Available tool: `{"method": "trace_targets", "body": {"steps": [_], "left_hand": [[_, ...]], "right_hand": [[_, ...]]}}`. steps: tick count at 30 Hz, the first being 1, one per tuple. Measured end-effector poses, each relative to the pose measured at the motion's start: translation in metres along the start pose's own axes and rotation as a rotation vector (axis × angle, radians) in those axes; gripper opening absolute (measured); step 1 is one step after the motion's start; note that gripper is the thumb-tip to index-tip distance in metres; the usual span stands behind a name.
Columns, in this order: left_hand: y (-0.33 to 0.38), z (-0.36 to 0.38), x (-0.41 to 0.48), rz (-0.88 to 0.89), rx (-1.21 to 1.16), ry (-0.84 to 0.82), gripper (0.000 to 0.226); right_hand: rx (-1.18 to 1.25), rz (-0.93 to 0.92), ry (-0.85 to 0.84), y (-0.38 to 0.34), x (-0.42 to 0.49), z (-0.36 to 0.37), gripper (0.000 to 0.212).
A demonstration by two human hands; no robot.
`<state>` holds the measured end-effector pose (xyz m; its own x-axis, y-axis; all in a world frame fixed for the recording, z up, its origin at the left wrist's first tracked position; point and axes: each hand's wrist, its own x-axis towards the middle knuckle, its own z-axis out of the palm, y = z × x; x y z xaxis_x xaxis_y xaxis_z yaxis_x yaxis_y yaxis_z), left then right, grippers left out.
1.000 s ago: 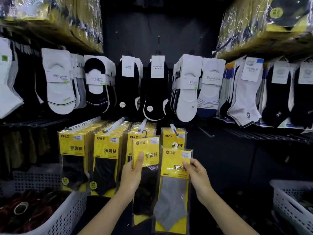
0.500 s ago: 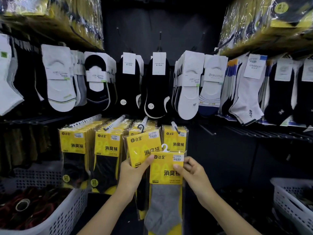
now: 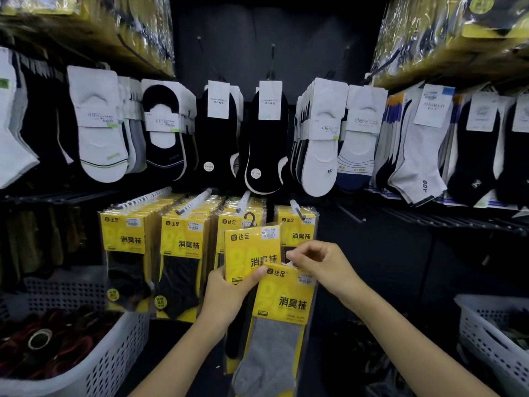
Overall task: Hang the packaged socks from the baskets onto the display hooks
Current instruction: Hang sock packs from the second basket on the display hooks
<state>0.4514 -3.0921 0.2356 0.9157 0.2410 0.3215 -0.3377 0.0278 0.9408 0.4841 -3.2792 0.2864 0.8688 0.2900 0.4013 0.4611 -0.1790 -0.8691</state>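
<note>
One black-sock pack (image 3: 252, 253) is gripped by the left hand (image 3: 229, 296), the grey-sock pack (image 3: 283, 299) pinched at its top by the right hand (image 3: 322, 267).

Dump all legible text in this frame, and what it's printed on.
"达足": top left of the yellow packs
"消臭袜": middle of the same packs' headers
"Guanwei" (last letters unsure): white sock band
"XINSHAYI": white tag, right rack
Price stickers, round stickers and the other bands: too small or blurred to read.
</note>
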Motion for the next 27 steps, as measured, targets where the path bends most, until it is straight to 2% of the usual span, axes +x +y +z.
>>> {"method": "trace_targets", "body": {"steps": [6,10,12,15,20,27], "left_hand": [[0.002,0.004,0.002,0.005,-0.039,0.011,0.028],[0.006,0.01,0.009,-0.009,-0.08,0.036,0.033],[0.006,0.014,0.012,-0.034,-0.054,0.049,0.03],[0.003,0.013,0.017,-0.064,0.006,0.096,0.018],[-0.005,-0.005,0.03,-0.021,0.054,0.173,0.031],[0.0,-0.014,0.038,0.002,0.053,0.214,0.013]], "right_hand": [[0.071,0.048,0.016,0.008,-0.001,-0.003,0.009],[0.313,0.201,0.009,0.027,-0.008,0.002,0.034],[0.358,0.248,0.001,0.036,-0.011,0.003,0.038],[0.371,0.283,0.123,0.048,-0.009,-0.004,0.03],[0.347,0.273,0.339,0.05,0.011,-0.031,0.012],[0.244,0.166,0.283,0.045,0.056,-0.031,0.013]]}}
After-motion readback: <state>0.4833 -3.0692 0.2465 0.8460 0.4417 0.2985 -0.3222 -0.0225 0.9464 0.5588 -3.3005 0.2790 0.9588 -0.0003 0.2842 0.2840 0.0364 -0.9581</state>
